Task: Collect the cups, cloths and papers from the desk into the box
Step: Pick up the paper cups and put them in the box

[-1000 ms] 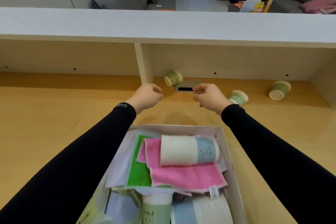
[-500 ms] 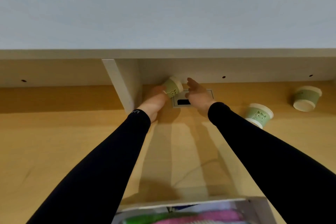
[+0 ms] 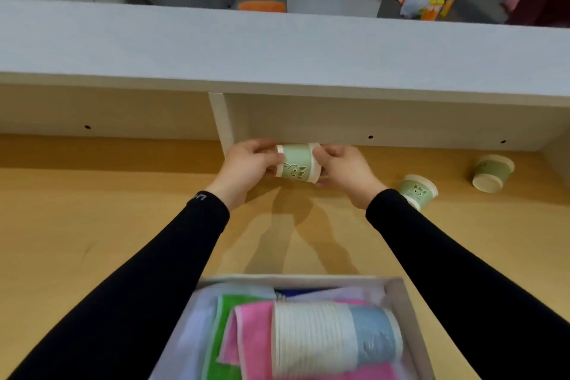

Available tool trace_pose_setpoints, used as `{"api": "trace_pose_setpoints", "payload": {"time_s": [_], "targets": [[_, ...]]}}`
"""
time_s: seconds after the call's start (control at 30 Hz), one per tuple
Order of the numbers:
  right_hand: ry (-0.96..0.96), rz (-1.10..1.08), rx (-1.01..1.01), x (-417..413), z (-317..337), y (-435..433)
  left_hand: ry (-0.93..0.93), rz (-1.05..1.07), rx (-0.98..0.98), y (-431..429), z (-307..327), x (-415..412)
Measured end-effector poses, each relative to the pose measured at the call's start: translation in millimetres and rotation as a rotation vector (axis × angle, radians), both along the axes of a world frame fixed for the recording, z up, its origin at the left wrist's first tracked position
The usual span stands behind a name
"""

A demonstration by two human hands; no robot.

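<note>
A green paper cup [image 3: 296, 163] lies sideways between both hands, lifted just above the wooden desk [image 3: 92, 225] near the shelf divider. My left hand [image 3: 249, 166] grips its left end and my right hand [image 3: 345, 173] grips its right end. Two more green cups lie on the desk to the right: a near green cup [image 3: 417, 190] and a far green cup [image 3: 493, 173]. The white box [image 3: 398, 290] sits at the front edge, holding a stack of blue cups [image 3: 336, 338], a pink cloth [image 3: 253, 339], a green cloth [image 3: 220, 336] and papers.
A white shelf [image 3: 277, 49] overhangs the back of the desk, with a vertical divider [image 3: 222, 120] beside my left hand. Behind it are sofas, bags, bottles and a person.
Both hands reached under the shelf, closed on the green cup and drew it back toward me, turned sideways. The view tilted down, showing more of the box.
</note>
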State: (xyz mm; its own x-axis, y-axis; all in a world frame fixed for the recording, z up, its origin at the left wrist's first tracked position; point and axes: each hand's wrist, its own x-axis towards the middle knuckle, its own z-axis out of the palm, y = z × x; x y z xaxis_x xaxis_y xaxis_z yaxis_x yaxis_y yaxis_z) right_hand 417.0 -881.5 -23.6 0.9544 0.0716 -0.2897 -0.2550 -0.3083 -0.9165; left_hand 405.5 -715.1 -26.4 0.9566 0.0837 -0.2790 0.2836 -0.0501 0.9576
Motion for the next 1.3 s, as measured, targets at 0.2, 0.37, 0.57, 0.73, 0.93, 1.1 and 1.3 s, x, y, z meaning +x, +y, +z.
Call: {"api": "trace_pose_setpoints", "payload": {"time_s": [0.2,0.37,0.57,0.73,0.93,1.1,1.3], "targets": [[-0.115,0.123,0.002,-89,57,-1,-0.112,-0.073,0.143,15,48,-94],[-0.157,0.246,-0.006,-157,76,6,-0.115,-0.175,0.207,30,72,-179],[-0.025,0.452,-0.051,-213,62,25,0.061,-0.354,0.427,57,69,-250],[-0.107,0.585,-0.293,-241,26,38,0.153,-0.483,0.911,51,43,-273],[-0.26,0.451,-0.293,-229,38,27,-0.008,-0.317,1.052,35,58,-256],[-0.235,0.218,-0.216,-196,56,-16,-0.168,-0.22,0.776,6,78,-216],[-0.16,-0.01,-0.232,-181,44,-85,-0.157,-0.306,0.532,-60,75,-163]]}}
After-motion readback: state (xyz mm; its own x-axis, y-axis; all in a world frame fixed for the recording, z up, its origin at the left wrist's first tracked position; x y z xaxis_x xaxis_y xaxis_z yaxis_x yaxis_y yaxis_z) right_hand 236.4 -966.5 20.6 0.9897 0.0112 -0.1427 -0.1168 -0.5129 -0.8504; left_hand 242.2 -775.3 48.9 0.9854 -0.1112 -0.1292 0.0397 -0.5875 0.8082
